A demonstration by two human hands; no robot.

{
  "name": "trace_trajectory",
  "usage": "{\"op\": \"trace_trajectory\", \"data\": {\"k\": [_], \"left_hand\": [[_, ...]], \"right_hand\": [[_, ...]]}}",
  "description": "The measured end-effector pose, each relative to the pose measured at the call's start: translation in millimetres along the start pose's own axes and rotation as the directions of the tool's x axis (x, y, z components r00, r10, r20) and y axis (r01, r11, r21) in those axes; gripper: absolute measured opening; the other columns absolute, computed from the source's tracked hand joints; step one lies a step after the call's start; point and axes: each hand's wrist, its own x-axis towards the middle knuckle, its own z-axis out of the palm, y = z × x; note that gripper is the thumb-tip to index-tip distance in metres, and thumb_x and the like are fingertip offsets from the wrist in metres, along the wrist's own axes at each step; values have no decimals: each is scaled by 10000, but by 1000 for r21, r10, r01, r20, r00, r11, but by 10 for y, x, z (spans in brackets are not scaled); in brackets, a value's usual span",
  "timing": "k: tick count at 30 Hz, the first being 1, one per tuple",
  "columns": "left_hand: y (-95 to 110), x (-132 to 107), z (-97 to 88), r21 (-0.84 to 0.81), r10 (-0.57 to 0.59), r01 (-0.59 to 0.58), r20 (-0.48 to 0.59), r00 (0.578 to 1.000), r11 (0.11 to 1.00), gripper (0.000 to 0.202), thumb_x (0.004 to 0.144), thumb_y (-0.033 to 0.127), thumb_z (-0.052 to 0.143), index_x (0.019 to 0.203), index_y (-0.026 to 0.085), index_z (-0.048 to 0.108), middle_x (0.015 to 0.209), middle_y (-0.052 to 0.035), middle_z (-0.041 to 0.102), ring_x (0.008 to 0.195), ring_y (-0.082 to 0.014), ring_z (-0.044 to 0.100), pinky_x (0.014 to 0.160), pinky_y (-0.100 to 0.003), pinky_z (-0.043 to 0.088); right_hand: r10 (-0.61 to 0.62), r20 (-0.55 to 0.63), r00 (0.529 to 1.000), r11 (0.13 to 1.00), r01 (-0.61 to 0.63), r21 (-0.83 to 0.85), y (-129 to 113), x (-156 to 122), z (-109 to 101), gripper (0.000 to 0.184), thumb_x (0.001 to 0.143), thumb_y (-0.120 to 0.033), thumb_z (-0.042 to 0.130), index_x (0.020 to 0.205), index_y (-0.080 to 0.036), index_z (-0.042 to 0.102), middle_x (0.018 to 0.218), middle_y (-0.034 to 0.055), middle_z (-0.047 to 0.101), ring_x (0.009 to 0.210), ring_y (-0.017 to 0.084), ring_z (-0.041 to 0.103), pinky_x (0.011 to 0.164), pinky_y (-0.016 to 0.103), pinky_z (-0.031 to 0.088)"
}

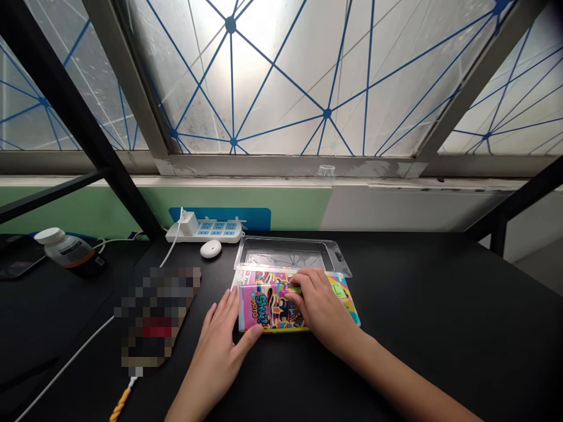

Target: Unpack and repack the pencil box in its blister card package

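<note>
left grip [217, 351] low centre of frame, fingers spread apart, thumb touching the lower edge of a bright pink printed card pack [268, 308]; no clamp visible, just resting against it. right grip [323, 308] over the pack's upper right, fingers curled onto the card and bearing down; clamped or only pressing, cannot tell. pack flat on the black surface [431, 328], centre of frame, with a yellow and green printed layer [347, 296] sticking out under its right end. clear plastic blister tray [288, 253] just above the pack, near end overlapped by it, only glare showing in the hollow. state so far: pack out of the tray hollow, lower layer not yet apart from the top one. around: white power strip [204, 231] upper left of the pack, small white mouse [211, 249] just below the strip, white-capped bottle [65, 249] at far left, pixelated patch [153, 313] beside the left grip, white cable [65, 363] running to lower left, clear cup [326, 171] on the window ledge [281, 167].
</note>
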Motion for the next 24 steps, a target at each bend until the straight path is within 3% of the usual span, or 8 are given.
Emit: {"op": "trace_trajectory", "data": {"k": [4,6,9,11,15,18,20,24], "left_hand": [[-43,-93,-55,-228,-13,3,-39,999,974,751,978,693,220,1581,247,262,1644,-66,245,1527,-282,163,1235,-547,85],[-33,-147,-112,-398,-53,18,-76,996,917,772,963,712,108,1579,274,268,1640,-42,266,1516,-270,215,1237,-511,139],[4,-184,-181,-529,-102,51,-69,992,847,736,986,674,96,1536,276,379,1591,-50,384,1473,-277,332,1211,-497,258],[18,-169,-189,-461,-98,68,-41,994,885,645,992,649,279,1488,280,463,1550,-58,450,1456,-308,358,1198,-538,270],[5,-116,-134,-248,-88,78,-32,996,966,596,925,565,524,1465,315,489,1532,-52,471,1466,-339,320,1177,-598,272],[-5,-106,-94,-204,-90,81,-37,995,976,624,909,547,547,1483,316,461,1536,-49,464,1466,-340,318,1165,-592,305],[-1,-113,-87,-206,-101,91,-42,994,974,624,917,563,528,1485,314,456,1542,-46,457,1480,-349,288,1170,-604,285],[16,-139,-110,-355,-104,80,-49,993,932,584,981,590,396,1488,306,448,1525,-56,484,1468,-329,326,1206,-582,208]], "right_hand": [[-139,-91,986,990,135,-42,-219,-93,-339,80,995,-259,540,1023,-189,566,967,67,680,954,226,630,1063,486,392],[-161,-21,987,987,161,-2,-292,-187,-557,89,974,-296,589,994,-209,593,965,41,712,942,206,661,1113,454,351],[-171,184,968,984,159,75,-202,-417,-789,369,895,-515,654,1145,-246,621,1200,70,707,1089,245,664,1074,405,436],[-96,288,953,995,81,62,-24,-627,-824,537,849,-570,679,1302,-298,580,1399,74,606,1244,292,594,1052,435,478],[202,339,919,979,-202,-37,308,-1057,-684,822,828,-438,719,1543,-353,324,1619,71,307,1450,383,328,1088,575,431],[328,346,879,938,-347,-7,386,-1246,-566,914,855,-318,645,1600,-322,115,1619,75,290,1448,345,333,1138,568,376],[383,307,872,912,-409,26,390,-1285,-526,792,900,-305,575,1592,-314,189,1570,66,394,1407,317,419,1136,536,394],[449,116,886,884,-459,84,382,-1221,-503,389,929,-386,539,1293,-300,645,1283,46,696,1219,312,627,1046,514,505]]}}
